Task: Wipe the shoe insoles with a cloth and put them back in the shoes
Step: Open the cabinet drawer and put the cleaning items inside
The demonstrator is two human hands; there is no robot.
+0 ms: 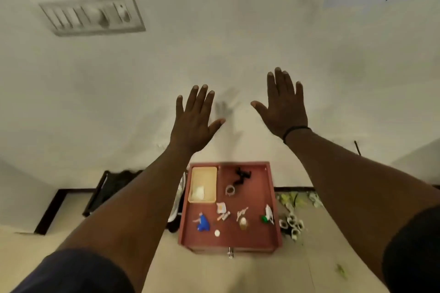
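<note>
Left hand: raised before the pale wall, back toward the camera, fingers straight and spread, thumb out to the right; nothing held.
Right hand: raised a little higher, well apart from the left, fingers straight and close together, thumb out to the left; nothing held.
Wristband: thin, black, round the right wrist.
Sleeves: dark, short, at both lower corners.
Red tray: below and between the forearms, rimmed, set against the wall's foot.
Yellow basket: in the tray's far left corner, something white inside.
Blue item: near left of the tray (shape unclear).
Other small items: black piece, metal ring, white scraps, green bit; too small to identify.
Switch panel: upper left on the wall, blurred.
Writing or brands: none legible.
Insoles, cloth, shoes: cannot be made out in this view.
</note>
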